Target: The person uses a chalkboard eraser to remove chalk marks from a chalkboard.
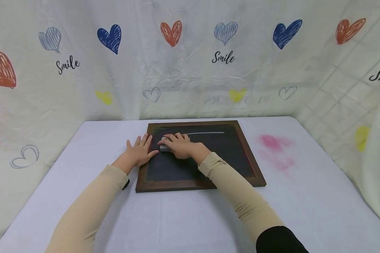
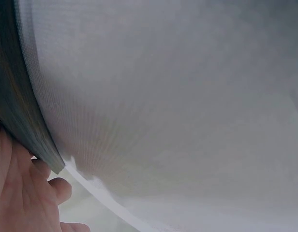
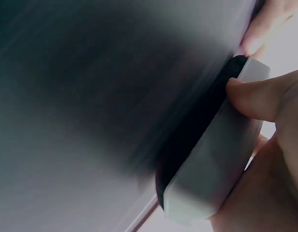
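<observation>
A chalkboard (image 1: 174, 170) in a brown wooden frame (image 1: 183, 185) lies on the table. My right hand (image 1: 181, 147) grips a board eraser (image 1: 165, 148) near the board's upper left. In the right wrist view, thumb and fingers hold the eraser's pale grey back (image 3: 212, 159), its black pad (image 3: 192, 130) against the dark board. Right of that hand, a white line (image 1: 206, 133) runs along the upper part of the board. My left hand (image 1: 137, 153) rests with spread fingers on the frame's left side; in the left wrist view it lies beside the wooden edge (image 2: 18, 92).
A white cloth covers the table (image 1: 164, 221). Right of the board, the cloth carries a pink smudge (image 1: 273, 142). Behind and at the sides hangs a white curtain (image 1: 190, 70) printed with hearts and "Smile".
</observation>
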`<state>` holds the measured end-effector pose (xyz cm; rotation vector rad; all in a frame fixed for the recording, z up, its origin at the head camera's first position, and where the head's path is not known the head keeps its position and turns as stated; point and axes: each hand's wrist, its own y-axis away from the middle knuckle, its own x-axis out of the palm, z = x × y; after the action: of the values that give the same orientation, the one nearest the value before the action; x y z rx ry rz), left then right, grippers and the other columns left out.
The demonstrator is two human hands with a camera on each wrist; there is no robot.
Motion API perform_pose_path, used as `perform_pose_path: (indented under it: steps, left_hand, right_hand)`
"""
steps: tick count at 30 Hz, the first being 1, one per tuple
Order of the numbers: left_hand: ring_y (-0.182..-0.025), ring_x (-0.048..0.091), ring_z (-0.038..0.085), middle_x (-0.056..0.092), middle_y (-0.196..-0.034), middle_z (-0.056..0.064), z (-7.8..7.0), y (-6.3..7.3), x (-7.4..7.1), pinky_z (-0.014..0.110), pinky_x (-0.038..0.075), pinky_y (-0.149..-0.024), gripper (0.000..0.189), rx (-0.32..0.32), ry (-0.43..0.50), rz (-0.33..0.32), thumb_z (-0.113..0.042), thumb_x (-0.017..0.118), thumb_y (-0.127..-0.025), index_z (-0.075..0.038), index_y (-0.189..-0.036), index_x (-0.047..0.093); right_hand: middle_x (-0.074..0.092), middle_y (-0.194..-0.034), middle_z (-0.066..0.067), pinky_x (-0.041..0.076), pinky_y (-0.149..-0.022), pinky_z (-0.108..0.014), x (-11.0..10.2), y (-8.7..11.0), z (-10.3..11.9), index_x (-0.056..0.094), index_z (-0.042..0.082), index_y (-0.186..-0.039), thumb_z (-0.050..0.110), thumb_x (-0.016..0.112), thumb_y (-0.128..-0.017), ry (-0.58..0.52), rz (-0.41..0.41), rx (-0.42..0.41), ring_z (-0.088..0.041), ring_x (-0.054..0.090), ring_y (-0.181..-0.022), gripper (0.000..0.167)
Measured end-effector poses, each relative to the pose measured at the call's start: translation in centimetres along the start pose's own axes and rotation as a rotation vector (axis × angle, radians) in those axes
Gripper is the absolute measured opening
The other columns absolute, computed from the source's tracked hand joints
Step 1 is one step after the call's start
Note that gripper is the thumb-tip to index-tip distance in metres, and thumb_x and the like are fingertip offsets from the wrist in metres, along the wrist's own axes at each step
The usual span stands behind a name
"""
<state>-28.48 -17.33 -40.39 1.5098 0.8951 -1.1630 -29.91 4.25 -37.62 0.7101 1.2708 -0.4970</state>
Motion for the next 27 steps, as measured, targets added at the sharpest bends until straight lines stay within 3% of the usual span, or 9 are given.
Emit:
perform_pose_path:
  steps: [5,12,20,27]
  left_hand:
    - [-0.154,0.006,0.045,0.002,-0.170,0.023,0.1,-0.2,0.1,0.073,0.004,-0.115,0.081,-0.003,-0.010,-0.006,-0.053,0.034,-0.109,-0.001,-0.164,0.006]
    - [-0.154,0.005,0.045,0.001,-0.170,0.022,-0.2,-0.4,0.3,0.073,0.004,-0.115,0.081,0.008,-0.003,-0.002,-0.054,0.033,-0.109,-0.001,-0.164,0.005]
    - [-0.154,0.003,0.045,-0.001,-0.170,0.023,-0.2,-0.2,0.3,0.072,0.002,-0.115,0.081,0.007,0.015,0.004,-0.054,0.033,-0.109,-0.001,-0.164,0.003]
    - [-0.154,0.003,0.045,0.000,-0.170,0.023,0.1,0.1,0.2,0.072,0.001,-0.115,0.081,0.008,0.016,0.001,-0.053,0.033,-0.109,-0.001,-0.164,0.004]
  right_hand:
    - [0.018,-0.169,-0.006,0.023,-0.117,-0.060,-0.3,-0.2,0.9,0.029,0.034,-0.161,0.014,0.047,-0.109,0.047,0.011,0.020,-0.035,0.026,-0.148,0.058]
    - [0.013,-0.170,-0.006,0.022,-0.117,-0.059,-0.2,0.6,-0.3,0.026,0.035,-0.162,0.018,0.044,-0.111,0.014,0.026,0.032,-0.035,0.026,-0.148,0.057]
    - [0.012,-0.171,-0.007,0.024,-0.115,-0.058,-0.1,2.9,-4.3,0.026,0.035,-0.162,0.019,0.042,-0.112,-0.028,0.032,0.102,-0.036,0.026,-0.147,0.055]
    - [0.015,-0.168,-0.016,0.026,-0.109,-0.064,-0.2,7.3,-9.2,0.028,0.024,-0.161,0.013,0.045,-0.110,-0.095,-0.011,0.146,-0.044,0.029,-0.142,0.055]
